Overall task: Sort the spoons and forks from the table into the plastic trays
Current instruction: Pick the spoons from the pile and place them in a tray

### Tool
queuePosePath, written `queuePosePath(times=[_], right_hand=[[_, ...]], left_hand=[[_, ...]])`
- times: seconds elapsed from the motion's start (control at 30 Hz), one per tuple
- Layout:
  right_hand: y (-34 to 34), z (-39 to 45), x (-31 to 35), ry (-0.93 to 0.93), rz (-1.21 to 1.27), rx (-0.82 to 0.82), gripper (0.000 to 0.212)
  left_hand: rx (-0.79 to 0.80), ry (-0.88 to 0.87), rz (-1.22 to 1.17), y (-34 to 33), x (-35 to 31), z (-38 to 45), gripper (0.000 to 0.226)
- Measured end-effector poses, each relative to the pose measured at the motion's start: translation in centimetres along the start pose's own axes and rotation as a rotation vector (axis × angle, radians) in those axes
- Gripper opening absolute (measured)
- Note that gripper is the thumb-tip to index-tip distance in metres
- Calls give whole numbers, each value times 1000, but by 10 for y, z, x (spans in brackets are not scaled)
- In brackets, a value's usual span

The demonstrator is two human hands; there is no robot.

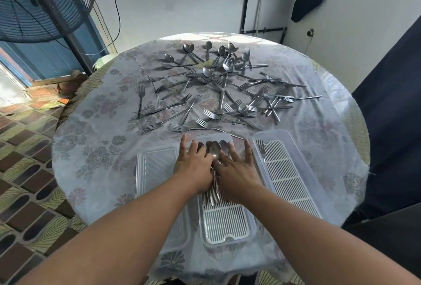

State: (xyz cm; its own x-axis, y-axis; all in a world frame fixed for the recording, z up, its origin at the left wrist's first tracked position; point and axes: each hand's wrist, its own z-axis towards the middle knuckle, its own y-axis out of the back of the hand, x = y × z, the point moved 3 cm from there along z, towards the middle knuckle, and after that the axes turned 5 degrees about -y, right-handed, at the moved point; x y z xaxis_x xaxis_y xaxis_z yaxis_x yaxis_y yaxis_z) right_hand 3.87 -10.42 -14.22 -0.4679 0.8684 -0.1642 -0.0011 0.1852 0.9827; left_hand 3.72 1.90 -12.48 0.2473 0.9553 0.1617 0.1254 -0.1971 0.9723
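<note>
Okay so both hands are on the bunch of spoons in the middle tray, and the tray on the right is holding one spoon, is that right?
Not quite. The head view shows the right tray holding one fork, not a spoon. Both hands, left and right, are on the spoons in the middle tray.

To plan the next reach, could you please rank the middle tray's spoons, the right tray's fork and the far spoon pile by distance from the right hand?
1. Spoons, under the right hand.
2. Fork, right tray.
3. Spoon pile, far side.
</note>
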Motion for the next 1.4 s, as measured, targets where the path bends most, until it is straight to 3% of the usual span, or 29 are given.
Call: queuePosePath(times=[0.1,0.27,0.47,0.83,1.03,1.4], right_hand=[[-3,2,2,6,19,18,68],[-6,5,2,6,30,74,77],[-3,5,-1,-20,103,28,67],[38,29,8,-280,612,-179,42],[62,73,27,-473,1139,-321,30],[116,165,136,-753,1445,-394,25]], left_hand=[[-52,28,-14,4,9,-3,48],[55,20,35,-1,15,-3,54],[73,-10,40,0,15,0,52],[-382,170,-371,23,52,1,35],[-515,321,-807,53,113,9,18],[-362,265,-908,45,276,16,20]])
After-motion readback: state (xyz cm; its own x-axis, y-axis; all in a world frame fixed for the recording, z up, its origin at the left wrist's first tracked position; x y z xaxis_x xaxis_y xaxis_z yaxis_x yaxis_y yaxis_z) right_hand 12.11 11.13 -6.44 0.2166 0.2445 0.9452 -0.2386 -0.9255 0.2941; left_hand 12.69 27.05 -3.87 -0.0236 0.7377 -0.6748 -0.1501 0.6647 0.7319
